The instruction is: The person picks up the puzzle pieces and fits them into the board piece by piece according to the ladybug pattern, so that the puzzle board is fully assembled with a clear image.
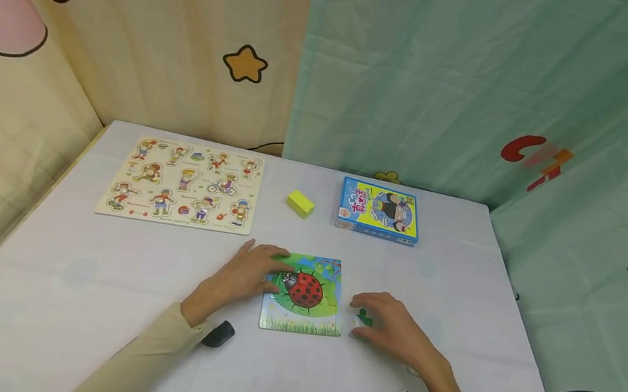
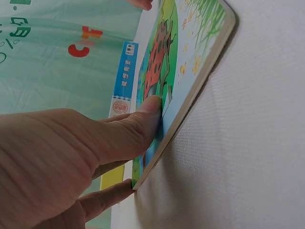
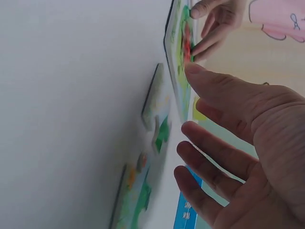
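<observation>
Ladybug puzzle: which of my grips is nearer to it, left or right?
Left. The left grip touches the left side of the ladybug puzzle; the right grip is apart from it, beyond its right edge, by a loose piece.

A square ladybug puzzle (image 1: 303, 316) lies flat, its red, black-spotted beetle facing left on a green round, with grass along the near edge and green leaves at the far one. The left hand (image 1: 245, 273) touches its left side, thumb on the picture. Just to the right, loose puzzle pieces (image 3: 157, 102), pale with green patches, lie beneath the right hand (image 1: 394, 328), partly hidden.
</observation>
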Motion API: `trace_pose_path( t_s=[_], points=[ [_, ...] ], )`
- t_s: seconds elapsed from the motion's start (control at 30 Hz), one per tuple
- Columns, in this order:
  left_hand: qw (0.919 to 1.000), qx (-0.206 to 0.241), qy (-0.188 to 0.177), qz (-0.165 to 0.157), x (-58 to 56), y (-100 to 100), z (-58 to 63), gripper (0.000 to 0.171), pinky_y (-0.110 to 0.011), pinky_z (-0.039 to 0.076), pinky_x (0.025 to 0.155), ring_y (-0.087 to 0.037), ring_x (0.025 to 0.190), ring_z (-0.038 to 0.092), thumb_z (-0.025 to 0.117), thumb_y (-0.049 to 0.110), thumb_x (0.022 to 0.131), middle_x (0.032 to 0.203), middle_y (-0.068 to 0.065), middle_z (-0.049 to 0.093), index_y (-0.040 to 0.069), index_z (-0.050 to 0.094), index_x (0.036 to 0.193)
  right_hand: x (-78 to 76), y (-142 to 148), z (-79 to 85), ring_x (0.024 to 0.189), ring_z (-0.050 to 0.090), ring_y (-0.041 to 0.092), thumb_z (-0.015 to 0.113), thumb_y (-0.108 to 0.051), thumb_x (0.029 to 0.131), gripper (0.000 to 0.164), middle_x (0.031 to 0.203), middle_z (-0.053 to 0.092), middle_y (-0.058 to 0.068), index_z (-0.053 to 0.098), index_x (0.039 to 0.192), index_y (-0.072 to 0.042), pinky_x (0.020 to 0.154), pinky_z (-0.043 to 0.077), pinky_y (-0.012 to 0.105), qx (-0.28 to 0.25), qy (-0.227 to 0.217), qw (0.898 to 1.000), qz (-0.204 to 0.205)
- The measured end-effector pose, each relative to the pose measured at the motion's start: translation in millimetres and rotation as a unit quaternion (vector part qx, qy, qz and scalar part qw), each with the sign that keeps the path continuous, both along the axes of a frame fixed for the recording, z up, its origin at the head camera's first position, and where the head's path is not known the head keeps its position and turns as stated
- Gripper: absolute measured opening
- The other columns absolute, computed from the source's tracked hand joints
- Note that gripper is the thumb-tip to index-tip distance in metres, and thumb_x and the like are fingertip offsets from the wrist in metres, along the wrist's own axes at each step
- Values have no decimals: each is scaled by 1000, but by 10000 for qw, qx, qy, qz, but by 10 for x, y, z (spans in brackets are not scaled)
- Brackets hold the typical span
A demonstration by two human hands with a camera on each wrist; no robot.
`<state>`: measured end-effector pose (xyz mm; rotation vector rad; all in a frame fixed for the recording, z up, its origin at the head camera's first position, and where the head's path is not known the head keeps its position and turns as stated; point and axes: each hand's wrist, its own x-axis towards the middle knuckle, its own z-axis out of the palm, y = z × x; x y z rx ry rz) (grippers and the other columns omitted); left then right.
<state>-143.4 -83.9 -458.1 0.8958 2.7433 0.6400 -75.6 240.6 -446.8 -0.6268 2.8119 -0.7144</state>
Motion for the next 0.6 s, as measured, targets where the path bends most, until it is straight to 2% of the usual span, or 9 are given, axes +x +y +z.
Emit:
trace_pose_path(
  t_s=[0.27,0.6],
  points=[
    [10000,33,-17,-19,12,1,25,47,-68,18,119,-31,141,43,79,30,84,146,-7,55,21,69,129,137,117,-52,119,55,23,86,-29,78,50,128,62,-1,66,123,-22,100,50,49,144,-269,9986,-425],
    [9996,107,-198,-156,14,-68,46,46,-68,16,119,-31,145,39,75,26,89,150,-7,51,22,66,134,158,173,-103,112,60,18,85,-26,79,45,121,66,-5,68,121,-21,95,53,43,224,54,9986,-483]
  ],
)
